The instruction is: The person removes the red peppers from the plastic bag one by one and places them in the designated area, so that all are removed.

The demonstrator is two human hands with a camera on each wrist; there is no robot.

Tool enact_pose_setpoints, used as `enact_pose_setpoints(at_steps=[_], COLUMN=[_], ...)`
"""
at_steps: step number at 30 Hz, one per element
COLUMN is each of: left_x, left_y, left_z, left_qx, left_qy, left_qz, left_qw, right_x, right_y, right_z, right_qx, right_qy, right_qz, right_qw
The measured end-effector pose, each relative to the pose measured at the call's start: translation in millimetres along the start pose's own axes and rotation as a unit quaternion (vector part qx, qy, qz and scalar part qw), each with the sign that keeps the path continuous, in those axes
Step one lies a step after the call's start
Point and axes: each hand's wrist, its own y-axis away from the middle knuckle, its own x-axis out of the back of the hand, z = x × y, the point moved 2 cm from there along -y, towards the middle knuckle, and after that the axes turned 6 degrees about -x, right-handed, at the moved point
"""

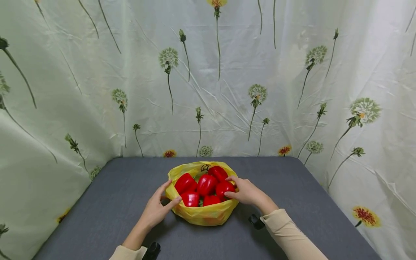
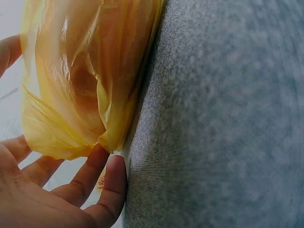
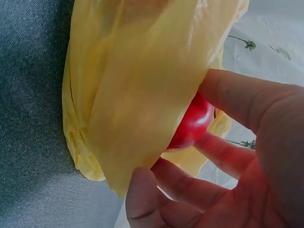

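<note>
A yellow plastic bag (image 1: 206, 216) stands on the grey table with its mouth wide and rim folded down. Several glossy red bell peppers (image 1: 206, 185) fill it. My left hand (image 1: 155, 210) is at the bag's left side, thumb near the front rim; in the left wrist view its spread fingers touch the plastic (image 2: 90, 80). My right hand (image 1: 249, 193) reaches over the right rim, thumb and fingers about the rightmost bell pepper (image 1: 224, 189). In the right wrist view that pepper (image 3: 194, 122) shows between thumb and fingers, partly covered by the bag's edge.
The grey tabletop (image 1: 130, 184) extends around the bag on all sides. A pale curtain (image 1: 208, 94) printed with dandelions hangs behind the table and along both sides. Dark wrist devices (image 1: 256, 221) are at both sleeves.
</note>
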Motion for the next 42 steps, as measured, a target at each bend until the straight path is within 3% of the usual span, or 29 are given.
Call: enact_pose_setpoints(at_steps=[24, 42], left_x=[-0.1, -1.4], left_y=[-2.7, -2.4], left_z=[-4.3, -7.8], left_qx=[-0.067, -0.044], left_qy=[-0.023, -0.004], left_qz=[0.018, 0.007], left_qw=[0.9973, 0.9990], right_x=[-4.2, -7.8], right_y=[-1.5, -1.5], right_z=[0.8, 0.6], right_qx=[-0.004, -0.008], right_qy=[0.005, 0.004], right_qz=[0.017, 0.032], right_qw=[0.9998, 0.9994])
